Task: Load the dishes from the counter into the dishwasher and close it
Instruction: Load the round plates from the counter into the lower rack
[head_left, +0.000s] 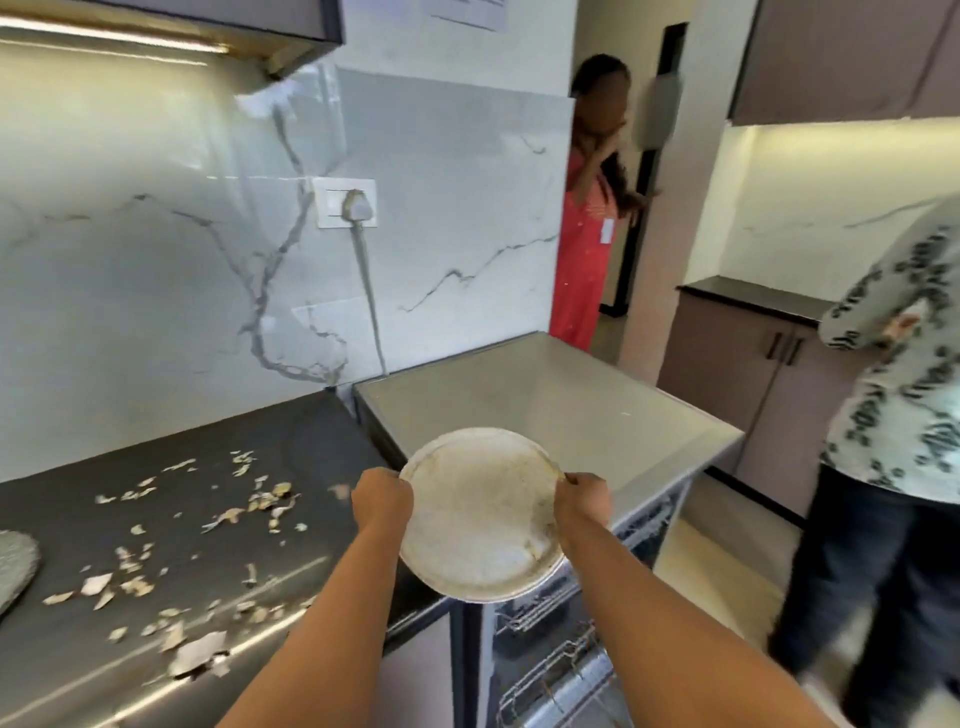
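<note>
A dark worktop (171, 525) strewn with food scraps (249, 506) is seen at lower left, the dishwasher (550, 415) at centre with wire racks (558, 670) pulled out below. A soiled round plate (480, 514) is gripped at its edges by the left hand (382, 501) and right hand (582, 501), above the racks.

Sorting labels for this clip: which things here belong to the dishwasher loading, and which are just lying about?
Part of the job:
- plate, gripped by left hand and right hand
- dishwasher
- rack

Lying about:
- peel scraps on counter
- plug
</note>
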